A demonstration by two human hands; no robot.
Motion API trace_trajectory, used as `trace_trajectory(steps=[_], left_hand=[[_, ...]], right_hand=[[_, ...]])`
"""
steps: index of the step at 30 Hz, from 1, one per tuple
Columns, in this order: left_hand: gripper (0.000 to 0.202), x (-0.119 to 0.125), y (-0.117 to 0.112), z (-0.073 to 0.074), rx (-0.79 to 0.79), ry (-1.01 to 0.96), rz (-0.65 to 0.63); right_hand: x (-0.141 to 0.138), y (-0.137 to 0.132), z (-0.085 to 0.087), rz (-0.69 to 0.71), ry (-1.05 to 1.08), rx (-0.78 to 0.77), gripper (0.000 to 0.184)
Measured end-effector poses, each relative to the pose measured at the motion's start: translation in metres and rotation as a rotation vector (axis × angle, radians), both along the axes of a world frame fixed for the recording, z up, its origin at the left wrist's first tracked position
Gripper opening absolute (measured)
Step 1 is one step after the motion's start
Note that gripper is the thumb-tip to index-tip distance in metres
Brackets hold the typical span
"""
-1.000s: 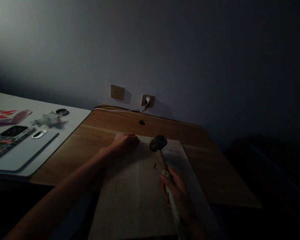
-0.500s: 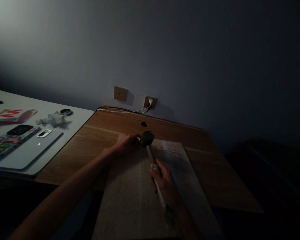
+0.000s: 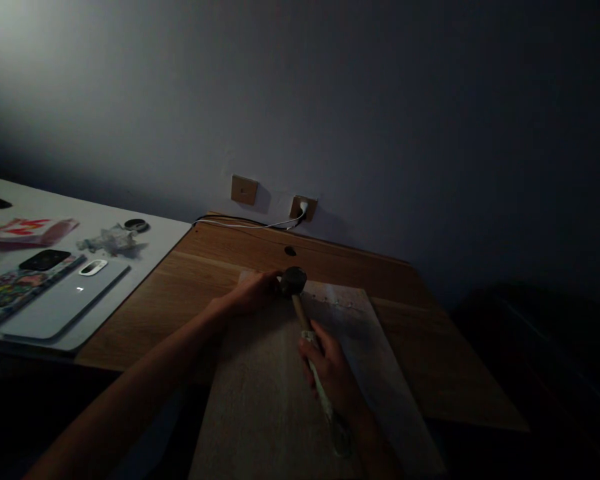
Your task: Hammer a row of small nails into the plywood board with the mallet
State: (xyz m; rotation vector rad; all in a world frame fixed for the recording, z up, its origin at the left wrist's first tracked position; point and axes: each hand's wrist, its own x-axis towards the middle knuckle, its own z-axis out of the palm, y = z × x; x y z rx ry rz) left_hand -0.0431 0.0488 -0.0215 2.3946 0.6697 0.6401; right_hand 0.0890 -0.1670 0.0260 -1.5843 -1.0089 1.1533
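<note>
My right hand [image 3: 327,363] is wrapped round the handle of a hammer [image 3: 300,312], which has a dark, blocky head and a wooden handle with a pale, worn grip. The hammer's head is over the far part of a pale wooden board [image 3: 260,387]. Right beside the head, my left hand [image 3: 257,291] rests at the board's far left, its fingers drawn together. Whatever they pinch is hidden in shadow and by the hammer head. A row of small nail-like bits [image 3: 336,302] runs along the board's far edge, right of the head.
Under the board is a brown wooden desk [image 3: 145,320] with a cable hole [image 3: 290,251]. A white table [image 3: 165,230] on the left bears two phones [image 3: 70,300], a red-and-white packet [image 3: 35,230], crumpled plastic [image 3: 113,240] and a round dark lid [image 3: 136,225]. A plugged wall socket [image 3: 304,208] is behind.
The hammer head is slightly lower and closer to the board by my left fingers. Both hands keep their places; the whole view has shifted a little.
</note>
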Motion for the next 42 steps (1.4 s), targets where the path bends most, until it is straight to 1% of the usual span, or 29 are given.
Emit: trace_trajectory(steps=[3,6,8,10,11,13,15,16,17,19,21,23,25,28,31,33,34,35,37,38,40,42], left_hand=[[0.041,0.0,-0.002,0.003,-0.01,0.003,-0.015],[0.044,-0.001,-0.003,0.008,-0.029,0.011,-0.051],[0.043,-0.003,-0.004,0.012,-0.003,0.012,-0.048],[0.038,-0.005,-0.009,0.019,0.075,-0.007,-0.036],[0.035,-0.006,-0.014,0.022,0.12,-0.02,-0.042],[0.032,-0.003,-0.029,0.031,0.203,-0.029,-0.102],[0.03,0.004,-0.051,0.038,0.299,0.006,-0.221],[0.029,0.009,-0.062,0.04,0.372,0.041,-0.29],[0.027,0.015,-0.072,0.041,0.461,0.074,-0.349],[0.022,0.026,-0.088,0.04,0.619,0.115,-0.432],[0.016,0.036,-0.097,0.037,0.73,0.149,-0.479],[0.01,0.043,-0.101,0.033,0.792,0.172,-0.505],[0.009,0.047,-0.104,0.032,0.832,0.178,-0.514],[0.011,0.05,-0.106,0.036,0.853,0.196,-0.518],[0.014,0.046,-0.099,0.043,0.785,0.198,-0.517],[0.02,0.038,-0.083,0.045,0.65,0.149,-0.474],[0.022,0.032,-0.072,0.046,0.553,0.112,-0.432],[0.021,0.025,-0.059,0.045,0.44,0.073,-0.362],[0.017,0.01,-0.032,0.041,0.214,-0.025,-0.192],[0.015,0.003,-0.02,0.038,0.143,-0.077,-0.103],[0.013,-0.009,-0.002,0.029,0.057,-0.128,-0.003],[0.014,-0.017,0.007,0.021,0.019,-0.116,0.036]], right_hand=[[0.002,0.0,0.001,0.01,0.017,0.008,0.026],[0.007,-0.008,0.004,0.0,0.04,-0.016,0.03],[0.014,-0.019,0.005,-0.09,0.079,-0.028,0.033],[0.024,-0.032,0.007,-0.203,0.164,-0.036,0.037],[0.03,-0.039,0.007,-0.234,0.228,-0.035,0.038],[0.043,-0.051,0.006,-0.231,0.387,-0.015,0.039],[0.056,-0.059,0.004,-0.191,0.503,-0.016,0.036],[0.06,-0.062,0.003,-0.188,0.513,-0.021,0.036],[0.063,-0.064,0.001,-0.199,0.488,-0.029,0.036],[0.065,-0.066,-0.001,-0.242,0.372,-0.058,0.039],[0.063,-0.067,-0.004,-0.288,0.234,-0.102,0.046],[0.061,-0.067,-0.006,-0.323,0.129,-0.151,0.054],[0.06,-0.066,-0.007,-0.356,0.064,-0.168,0.056],[0.061,-0.062,-0.005,-0.343,0.035,-0.161,0.055],[0.061,-0.059,0.0,-0.32,0.022,-0.141,0.057],[0.059,-0.059,0.002,-0.355,0.021,-0.158,0.059],[0.059,-0.059,0.002,-0.376,0.026,-0.178,0.061],[0.058,-0.059,0.001,-0.397,0.03,-0.2,0.064],[0.056,-0.059,-0.001,-0.423,0.027,-0.232,0.07],[0.055,-0.059,-0.002,-0.418,0.021,-0.239,0.072],[0.054,-0.06,-0.005,-0.381,0.004,-0.233,0.072],[0.053,-0.06,-0.007,-0.335,-0.01,-0.21,0.069]])
